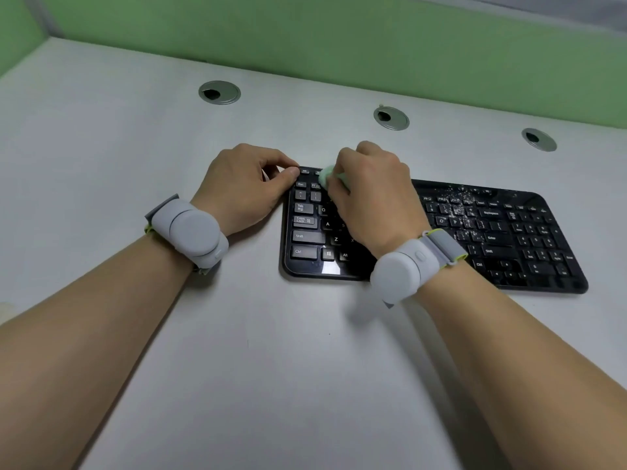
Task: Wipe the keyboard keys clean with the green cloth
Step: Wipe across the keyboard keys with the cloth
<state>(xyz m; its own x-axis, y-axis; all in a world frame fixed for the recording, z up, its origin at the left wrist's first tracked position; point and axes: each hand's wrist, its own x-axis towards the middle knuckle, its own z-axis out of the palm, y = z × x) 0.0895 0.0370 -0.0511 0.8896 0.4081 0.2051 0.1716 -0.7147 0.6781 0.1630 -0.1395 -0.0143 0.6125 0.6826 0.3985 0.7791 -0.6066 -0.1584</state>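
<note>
A black keyboard (509, 239) lies on the grey desk, right of centre. White crumbs are scattered over its keys at the upper right. My right hand (369, 195) presses a small pale green cloth (327, 178) onto the top-left keys, near the function row. Most of the cloth is hidden under my fingers. My left hand (244, 188) rests at the keyboard's top-left corner, fingers curled, with the fingertips pinching that corner edge. Both wrists wear grey bands.
The grey desk (271, 351) has three round cable grommets (219, 92) along its back. A green partition wall (373, 45) closes off the back and the left side.
</note>
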